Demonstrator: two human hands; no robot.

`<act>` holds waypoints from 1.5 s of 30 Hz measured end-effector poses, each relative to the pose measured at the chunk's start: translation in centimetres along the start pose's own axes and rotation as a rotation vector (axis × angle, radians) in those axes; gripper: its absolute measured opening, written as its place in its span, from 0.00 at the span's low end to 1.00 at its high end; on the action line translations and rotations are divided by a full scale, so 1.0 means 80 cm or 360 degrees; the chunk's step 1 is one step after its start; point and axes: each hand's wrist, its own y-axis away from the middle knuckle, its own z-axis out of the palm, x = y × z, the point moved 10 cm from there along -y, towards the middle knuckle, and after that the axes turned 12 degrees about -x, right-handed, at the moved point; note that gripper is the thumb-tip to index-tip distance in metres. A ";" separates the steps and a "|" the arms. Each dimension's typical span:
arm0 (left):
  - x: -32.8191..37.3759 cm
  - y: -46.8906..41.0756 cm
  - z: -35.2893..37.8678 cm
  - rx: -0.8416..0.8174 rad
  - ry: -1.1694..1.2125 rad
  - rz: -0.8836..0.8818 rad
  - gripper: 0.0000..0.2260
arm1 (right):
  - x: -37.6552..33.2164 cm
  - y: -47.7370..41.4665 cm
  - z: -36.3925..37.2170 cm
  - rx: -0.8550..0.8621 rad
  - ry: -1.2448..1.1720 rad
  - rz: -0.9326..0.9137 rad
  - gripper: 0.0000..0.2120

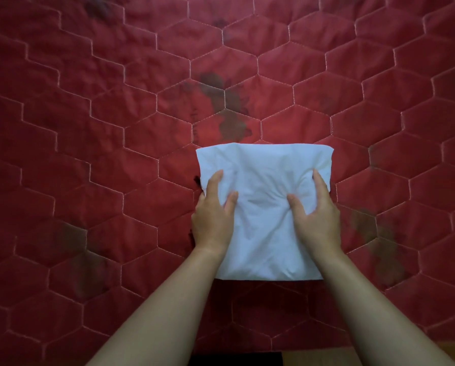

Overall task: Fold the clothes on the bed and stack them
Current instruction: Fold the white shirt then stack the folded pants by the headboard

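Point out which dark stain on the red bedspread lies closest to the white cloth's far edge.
The big blotch just beyond the white cloth, almost meeting its far edge; the left stain and right stain lie off sideways.

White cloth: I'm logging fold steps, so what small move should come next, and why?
Probably lay the folded white cloth flat on the red quilt and release: the left hand and right hand grip it by its sides, creases bunching at the thumbs.
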 end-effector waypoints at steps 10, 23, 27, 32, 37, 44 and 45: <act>-0.042 0.085 -0.204 0.0437 0.0223 -0.0115 0.22 | -0.202 0.051 0.064 -0.0290 0.0146 -0.0376 0.30; -0.300 0.191 -0.592 0.1010 0.0514 -0.0289 0.21 | -0.576 0.208 0.390 -0.0686 0.0280 -0.0967 0.29; -0.414 0.232 -0.727 0.1153 0.0541 -0.0300 0.21 | -0.680 0.276 0.536 -0.0820 0.0295 -0.1064 0.29; -0.537 0.305 -0.884 0.1452 0.0483 -0.0424 0.22 | -0.821 0.371 0.706 -0.1058 0.0303 -0.1326 0.29; -0.629 0.373 -1.019 0.1754 0.0520 -0.0497 0.22 | -0.957 0.457 0.856 -0.1324 0.0267 -0.1570 0.30; -0.738 0.393 -1.093 0.2038 0.0765 -0.0489 0.22 | -1.063 0.514 1.011 -0.1715 0.0331 -0.1744 0.29; -0.755 0.383 -1.092 0.2041 0.0790 -0.0480 0.22 | -1.063 0.509 1.033 -0.1747 0.0358 -0.1743 0.29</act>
